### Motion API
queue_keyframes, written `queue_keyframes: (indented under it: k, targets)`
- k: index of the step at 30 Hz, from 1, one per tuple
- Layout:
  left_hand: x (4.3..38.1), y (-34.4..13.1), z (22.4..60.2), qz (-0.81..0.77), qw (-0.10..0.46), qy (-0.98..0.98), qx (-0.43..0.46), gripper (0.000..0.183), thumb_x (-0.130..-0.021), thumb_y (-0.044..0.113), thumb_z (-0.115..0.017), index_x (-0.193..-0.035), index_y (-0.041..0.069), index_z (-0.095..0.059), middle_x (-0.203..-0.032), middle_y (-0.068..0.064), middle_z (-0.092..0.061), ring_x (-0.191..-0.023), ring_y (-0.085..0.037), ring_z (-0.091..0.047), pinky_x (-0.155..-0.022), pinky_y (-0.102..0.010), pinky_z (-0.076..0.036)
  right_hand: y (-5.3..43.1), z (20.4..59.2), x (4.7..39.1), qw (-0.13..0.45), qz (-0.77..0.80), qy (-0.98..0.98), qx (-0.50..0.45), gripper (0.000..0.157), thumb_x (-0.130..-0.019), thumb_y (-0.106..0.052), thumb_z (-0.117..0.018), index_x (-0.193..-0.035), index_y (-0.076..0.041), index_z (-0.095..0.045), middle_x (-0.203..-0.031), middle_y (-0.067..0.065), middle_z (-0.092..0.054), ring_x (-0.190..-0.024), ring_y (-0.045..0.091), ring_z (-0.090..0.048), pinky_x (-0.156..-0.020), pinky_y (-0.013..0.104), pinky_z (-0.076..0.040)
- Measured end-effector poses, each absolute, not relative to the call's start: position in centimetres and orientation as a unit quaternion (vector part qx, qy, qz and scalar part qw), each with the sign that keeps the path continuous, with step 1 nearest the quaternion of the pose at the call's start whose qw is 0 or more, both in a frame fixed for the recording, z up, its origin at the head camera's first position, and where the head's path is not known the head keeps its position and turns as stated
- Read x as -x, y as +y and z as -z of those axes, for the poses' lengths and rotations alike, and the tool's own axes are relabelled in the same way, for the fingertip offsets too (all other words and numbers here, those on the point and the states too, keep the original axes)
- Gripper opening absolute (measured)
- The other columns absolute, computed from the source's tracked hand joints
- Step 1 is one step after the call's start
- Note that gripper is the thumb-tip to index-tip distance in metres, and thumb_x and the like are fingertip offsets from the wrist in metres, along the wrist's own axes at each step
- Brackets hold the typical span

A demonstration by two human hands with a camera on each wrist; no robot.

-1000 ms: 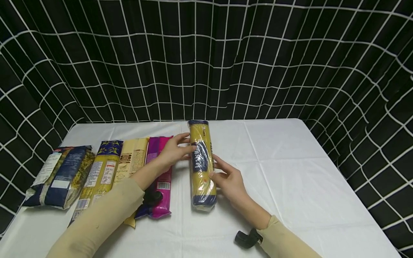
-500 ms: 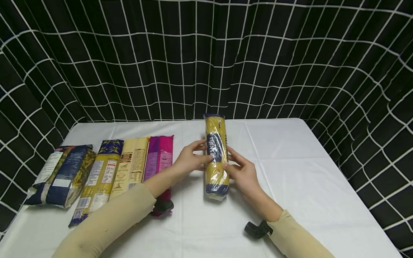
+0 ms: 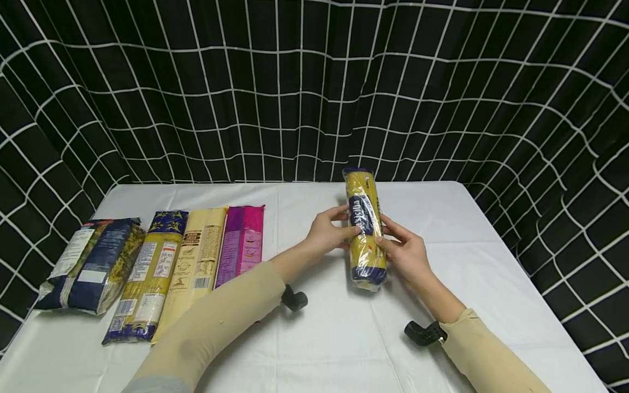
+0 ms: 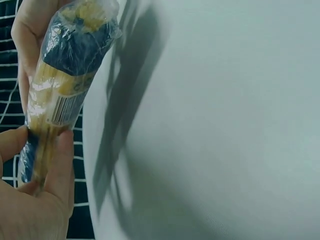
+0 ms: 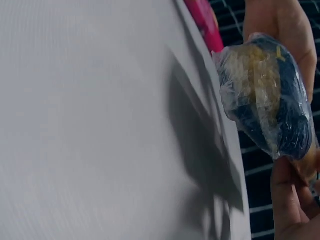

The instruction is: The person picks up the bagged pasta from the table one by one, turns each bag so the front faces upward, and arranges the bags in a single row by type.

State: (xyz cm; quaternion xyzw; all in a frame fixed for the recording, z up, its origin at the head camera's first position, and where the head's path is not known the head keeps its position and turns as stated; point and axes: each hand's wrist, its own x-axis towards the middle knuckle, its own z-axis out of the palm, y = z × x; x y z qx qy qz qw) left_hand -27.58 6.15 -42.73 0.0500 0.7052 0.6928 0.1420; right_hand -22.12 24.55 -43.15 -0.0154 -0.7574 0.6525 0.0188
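A long clear-wrapped pack of spaghetti [image 3: 365,245], yellow with dark blue bands, is held between both hands above the white table. From its left side my left hand [image 3: 326,233] grips it, thumb across the front label. On the opposite side my right hand [image 3: 405,252] pinches it, with the thumb on the front. In the left wrist view the spaghetti pack [image 4: 60,100] shows a barcode, and its shadow falls apart from it on the cloth. The pack's crumpled end [image 5: 255,80] faces the right wrist camera.
At the left lie a navy pasta bag [image 3: 93,267], a blue-and-yellow spaghetti pack [image 3: 152,273], a cream pack [image 3: 196,256] and a purple-pink pack [image 3: 243,245], partly behind my left sleeve. White cloth covers the table [image 3: 462,245]; a black gridded curtain [image 3: 314,93] surrounds it.
Both hands have carried the spaghetti pack to the right and somewhat toward the back of the table. The packs at the left have stayed in place.
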Motion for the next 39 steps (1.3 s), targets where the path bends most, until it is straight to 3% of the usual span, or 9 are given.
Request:
queue_keyframes:
  k: [12, 17, 26, 31, 35, 39]
  targets:
    - [30.1, 11.5, 43.5, -0.701, 0.101, 0.705, -0.027, 0.057, -0.080, 0.010, -0.075, -0.134, 0.015, -0.055, -0.125, -0.009, -0.058, -0.080, -0.019, -0.066, -0.064, -0.034, -0.057, 29.0, 42.8, 25.0, 0.019, -0.625, -0.779, 0.033, 0.055, -0.091, -0.013, -0.063, -0.143, -0.011, -0.043, -0.115, 0.005, -0.054, -0.088, 0.001, -0.060, -0.066, 0.017, -0.050]
    - [30.8, 13.5, 44.0, -0.699, 0.100, 0.708, -0.023, 0.055, -0.082, 0.010, -0.074, -0.134, 0.016, -0.056, -0.127, -0.009, -0.058, -0.078, -0.017, -0.066, -0.062, -0.031, -0.057, 30.7, 43.1, 26.0, 0.016, -0.618, -0.785, 0.049, 0.055, -0.091, -0.015, -0.064, -0.142, -0.010, -0.044, -0.110, -0.001, -0.054, -0.083, 0.000, -0.057, -0.061, 0.017, -0.050]
    - [30.9, 16.2, 44.6, -0.661, 0.106, 0.743, -0.019, 0.054, -0.078, 0.015, -0.078, -0.129, 0.021, -0.060, -0.130, -0.008, -0.058, -0.092, -0.013, -0.064, -0.069, -0.022, -0.054, 33.6, 43.6, 27.0, 0.007, -0.590, -0.804, 0.080, 0.056, -0.092, -0.021, -0.064, -0.143, -0.012, -0.043, -0.109, -0.009, -0.052, -0.090, 0.001, -0.051, -0.064, 0.016, -0.049]
    - [30.6, 16.9, 45.2, -0.630, 0.103, 0.770, -0.022, 0.055, -0.078, 0.020, -0.079, -0.130, 0.021, -0.059, -0.130, -0.005, -0.058, -0.103, -0.013, -0.060, -0.073, -0.021, -0.052, 34.5, 43.9, 27.0, -0.009, -0.576, -0.814, 0.078, 0.057, -0.092, -0.021, -0.063, -0.143, -0.010, -0.042, -0.108, -0.009, -0.053, -0.088, 0.000, -0.051, -0.066, 0.018, -0.049]
    - [30.3, 17.1, 45.5, -0.607, 0.095, 0.789, -0.023, 0.056, -0.078, 0.023, -0.079, -0.130, 0.022, -0.059, -0.129, -0.003, -0.059, -0.111, -0.015, -0.057, -0.085, -0.023, -0.049, 34.9, 44.2, 27.1, -0.020, -0.569, -0.818, 0.075, 0.057, -0.092, -0.020, -0.062, -0.144, -0.010, -0.040, -0.110, -0.007, -0.054, -0.089, 0.000, -0.051, -0.069, 0.019, -0.050]
    - [30.1, 17.4, 45.6, -0.587, 0.085, 0.805, -0.021, 0.057, -0.077, 0.028, -0.079, -0.130, 0.023, -0.059, -0.126, -0.001, -0.062, -0.112, -0.015, -0.057, -0.092, -0.025, -0.045, 35.0, 44.5, 27.2, -0.027, -0.563, -0.822, 0.077, 0.057, -0.093, -0.021, -0.060, -0.145, -0.010, -0.039, -0.124, 0.006, -0.053, -0.094, 0.000, -0.050, -0.073, 0.016, -0.048]
